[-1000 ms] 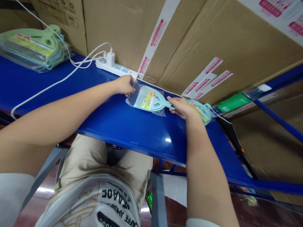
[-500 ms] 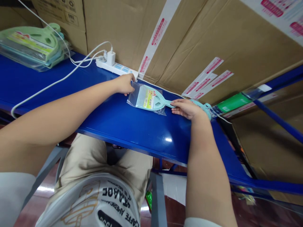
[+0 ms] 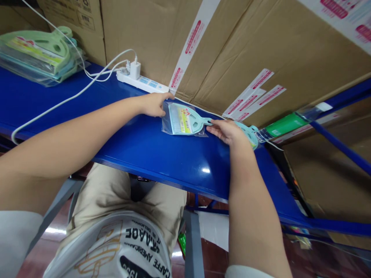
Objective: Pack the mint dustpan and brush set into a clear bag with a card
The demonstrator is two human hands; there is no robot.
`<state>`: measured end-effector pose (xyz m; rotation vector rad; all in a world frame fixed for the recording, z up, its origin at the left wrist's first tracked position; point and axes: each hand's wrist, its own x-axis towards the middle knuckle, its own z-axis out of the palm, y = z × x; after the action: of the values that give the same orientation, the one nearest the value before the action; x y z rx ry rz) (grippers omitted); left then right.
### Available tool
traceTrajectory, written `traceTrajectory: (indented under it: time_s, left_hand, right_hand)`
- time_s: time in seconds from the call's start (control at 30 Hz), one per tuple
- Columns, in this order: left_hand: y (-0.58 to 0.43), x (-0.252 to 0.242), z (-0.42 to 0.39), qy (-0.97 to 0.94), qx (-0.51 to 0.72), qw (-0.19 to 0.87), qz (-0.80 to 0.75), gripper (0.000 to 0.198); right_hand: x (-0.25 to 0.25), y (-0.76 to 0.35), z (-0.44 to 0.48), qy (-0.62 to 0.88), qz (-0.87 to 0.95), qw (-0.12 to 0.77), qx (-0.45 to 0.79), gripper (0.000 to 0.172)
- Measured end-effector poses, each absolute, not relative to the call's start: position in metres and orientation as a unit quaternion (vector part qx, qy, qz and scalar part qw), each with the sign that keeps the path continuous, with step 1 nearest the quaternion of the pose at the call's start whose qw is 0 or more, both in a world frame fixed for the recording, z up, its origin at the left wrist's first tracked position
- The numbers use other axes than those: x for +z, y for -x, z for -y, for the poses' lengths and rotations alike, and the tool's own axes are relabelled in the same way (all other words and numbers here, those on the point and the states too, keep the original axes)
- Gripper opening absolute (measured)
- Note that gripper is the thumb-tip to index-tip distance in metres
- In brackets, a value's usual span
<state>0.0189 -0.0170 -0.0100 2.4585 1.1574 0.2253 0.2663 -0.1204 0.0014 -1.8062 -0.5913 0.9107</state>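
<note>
A small light-blue dustpan (image 3: 193,122) with a brush and a yellow-green label lies on the blue table. A clear plastic bag (image 3: 166,123) covers its wide end. My right hand (image 3: 224,130) is closed on the dustpan's handle. At the bag's left end is my left hand (image 3: 155,104), its index finger stretched out and thumb apart, next to the bag's edge; whether it touches the plastic I cannot tell. Just past my right wrist another light-blue dustpan (image 3: 251,135) is partly hidden.
Bagged green and blue dustpans (image 3: 43,54) are piled at the far left. A white power strip (image 3: 142,82) with a charger and cables runs along the cardboard box (image 3: 150,34). A bottle with a green label (image 3: 286,125) lies at the right. The blue table's (image 3: 162,162) front edge is above my lap.
The dustpan has shifted slightly to the right, away from my left hand. My left index finger has stretched out and lifted from the bag's edge. My right hand keeps the handle.
</note>
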Motion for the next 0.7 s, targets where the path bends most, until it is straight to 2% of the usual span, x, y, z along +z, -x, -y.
traceTrajectory:
  time_s: [0.17,0.37,0.57,0.7]
  left_hand:
    - [-0.018,-0.008,0.017,-0.904,0.054,0.193,-0.379,0.084]
    - [-0.021,-0.012,0.014,-0.911,0.062,0.2,-0.355,0.062]
    - [-0.027,-0.016,0.017,-0.886,0.064,0.327,-0.322,0.056]
    - [-0.028,-0.018,0.018,-0.867,0.085,0.369,-0.324,0.051]
  right_hand:
    - [-0.003,-0.264,0.118,0.74,0.248,0.489,0.389,0.019]
    - [-0.005,-0.261,0.111,0.743,0.224,0.52,0.357,0.023]
    - [-0.007,-0.276,0.109,0.764,0.236,0.529,0.283,0.023]
    - [-0.001,-0.299,0.115,0.791,0.24,0.515,0.226,0.025]
